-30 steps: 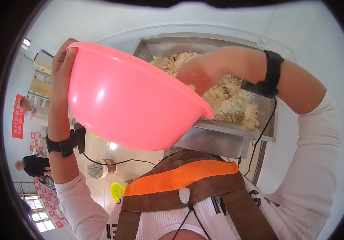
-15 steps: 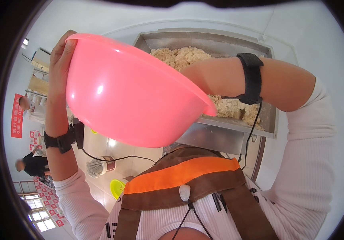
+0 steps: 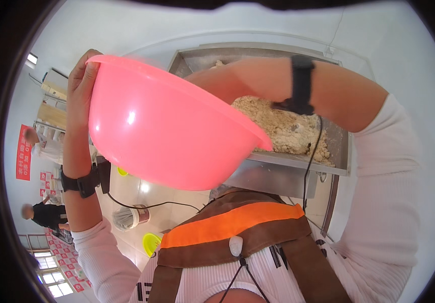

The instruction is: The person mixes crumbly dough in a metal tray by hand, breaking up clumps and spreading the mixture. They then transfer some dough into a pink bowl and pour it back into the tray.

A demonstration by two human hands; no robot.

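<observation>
A large pink plastic basin hangs tilted in front of me, its outer side toward me and its mouth facing the trough. My left hand is closed on its upper left rim, thumb on the outside. Beyond the basin, pale crumbly dough lies in a metal trough. My right forearm reaches left across the trough and passes behind the basin, which hides the right hand and its fingers. What that hand touches cannot be seen, nor can the inside of the basin.
Below the basin, a bucket of grey sticks and a yellow-green bowl stand on the tiled floor. Two people work at the far left, near a shelf and windows. Black cables run from my wrist straps.
My right forearm has swung left and farther behind the basin, uncovering more dough at the trough's right. The basin and my left hand sit slightly lower in the view.
</observation>
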